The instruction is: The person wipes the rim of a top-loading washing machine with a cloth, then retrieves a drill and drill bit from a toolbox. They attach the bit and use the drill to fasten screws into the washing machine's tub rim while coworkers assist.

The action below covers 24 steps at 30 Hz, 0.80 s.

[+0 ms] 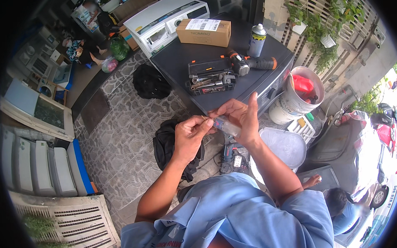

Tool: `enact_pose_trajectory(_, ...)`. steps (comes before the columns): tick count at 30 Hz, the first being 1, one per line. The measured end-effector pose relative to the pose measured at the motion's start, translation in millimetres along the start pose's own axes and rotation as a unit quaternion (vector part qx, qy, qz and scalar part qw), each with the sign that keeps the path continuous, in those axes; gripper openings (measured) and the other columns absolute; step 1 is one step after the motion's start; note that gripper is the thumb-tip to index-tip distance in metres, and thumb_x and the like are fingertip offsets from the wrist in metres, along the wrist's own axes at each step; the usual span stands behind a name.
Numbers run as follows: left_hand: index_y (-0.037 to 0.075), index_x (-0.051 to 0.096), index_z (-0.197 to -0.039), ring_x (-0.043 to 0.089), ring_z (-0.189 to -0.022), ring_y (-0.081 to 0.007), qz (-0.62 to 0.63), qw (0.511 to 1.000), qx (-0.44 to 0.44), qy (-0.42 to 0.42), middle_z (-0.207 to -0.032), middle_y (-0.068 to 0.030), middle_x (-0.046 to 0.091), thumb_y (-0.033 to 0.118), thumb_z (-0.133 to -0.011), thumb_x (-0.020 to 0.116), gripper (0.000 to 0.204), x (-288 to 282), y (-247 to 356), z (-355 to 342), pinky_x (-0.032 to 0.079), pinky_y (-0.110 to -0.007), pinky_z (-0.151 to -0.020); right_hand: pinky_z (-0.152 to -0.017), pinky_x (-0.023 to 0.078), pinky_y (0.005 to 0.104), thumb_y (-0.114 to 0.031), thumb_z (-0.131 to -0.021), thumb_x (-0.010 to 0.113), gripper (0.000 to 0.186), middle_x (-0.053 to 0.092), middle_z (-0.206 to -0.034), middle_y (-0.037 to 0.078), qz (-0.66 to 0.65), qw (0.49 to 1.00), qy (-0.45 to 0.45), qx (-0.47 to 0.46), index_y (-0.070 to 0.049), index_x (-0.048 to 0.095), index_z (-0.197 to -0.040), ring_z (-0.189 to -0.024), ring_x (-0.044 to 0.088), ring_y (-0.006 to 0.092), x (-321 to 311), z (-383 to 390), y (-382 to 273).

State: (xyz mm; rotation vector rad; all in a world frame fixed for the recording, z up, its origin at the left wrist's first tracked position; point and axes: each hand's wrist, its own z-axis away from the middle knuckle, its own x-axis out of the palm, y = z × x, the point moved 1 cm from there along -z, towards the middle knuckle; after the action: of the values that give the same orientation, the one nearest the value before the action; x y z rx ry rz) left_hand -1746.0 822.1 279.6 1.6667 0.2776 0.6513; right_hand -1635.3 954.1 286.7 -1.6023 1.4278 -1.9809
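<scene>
Looks like fiddly packet work rn: left hand (191, 135) pinching at the clear packet (230, 128), right hand (244, 119) cradling it, so next probably needs steady fingertips.

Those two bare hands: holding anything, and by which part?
A small, clear, plastic-looking packet: the left hand pinches at its left end; it lies against the right hand.

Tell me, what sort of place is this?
Most likely an appliance repair shop's front yard: a white appliance with a control panel stands near a dark one bearing an open tool case, and a blue power tool lies on the ground.
</scene>
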Motion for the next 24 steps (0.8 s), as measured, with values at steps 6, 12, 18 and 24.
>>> enact_pose_trajectory(6, -0.004, 0.07, -0.093, 0.067, -0.085, -0.0103, -0.031, 0.999, 0.021, 0.012, -0.095, -0.006, 0.069, 0.01, -0.095, 0.069, 0.014, 3.7, 4.3, 8.3, 0.06, -0.027, -0.078, -0.09, 0.052, 0.0424, -0.077, -0.095, 0.008, 0.093, 0.067, -0.096, 0.023, 0.015, 1.0, -0.021, -0.006, 0.002, 0.058, -0.089, -0.093, 0.063, 0.0299, -7.2, 0.6, 9.0)
enact_pose_trajectory(12, -0.004, 0.071, -0.098, 0.068, -0.085, -0.0108, -0.02, 0.998, -0.002, 0.058, -0.099, -0.0068, 0.07, 0.009, -0.096, 0.068, 0.013, -14.1, -7.9, 5.7, 0.059, -0.026, -0.078, -0.091, 0.05, 0.0376, -0.061, -0.103, 0.033, 0.069, 0.067, -0.098, 0.018, 0.076, 0.997, 0.021, 0.005, 0.001, 0.061, -0.097, -0.096, 0.063, 0.0227, 0.0, -8.5, 21.9)
enact_pose_trajectory(18, 0.001, 0.069, -0.103, 0.067, -0.098, -0.0187, 0.062, 0.982, -0.026, 0.175, -0.105, -0.0083, 0.07, 0.021, -0.096, 0.07, 0.022, -46.4, 3.1, 6.7, 0.057, -0.041, -0.087, -0.066, 0.051, 0.0375, -0.026, -0.097, 0.064, 0.024, 0.064, -0.079, 0.007, 0.483, 0.86, -0.163, 0.041, -0.002, 0.066, -0.1, -0.073, 0.064, 0.0197, 6.0, -49.7, -10.2)
enact_pose_trajectory(24, 0.007, 0.068, -0.108, 0.064, -0.092, -0.0135, 0.096, 0.957, -0.052, 0.268, -0.104, -0.0017, 0.068, 0.027, -0.093, 0.073, 0.026, -73.7, -15.6, 18.4, 0.052, -0.034, -0.089, -0.088, 0.047, 0.0531, -0.018, -0.089, 0.059, 0.033, 0.064, -0.113, 0.011, 0.811, 0.558, 0.006, -0.177, -0.017, 0.067, -0.121, -0.109, 0.061, 0.0304, -49.9, -200.2, -13.7)
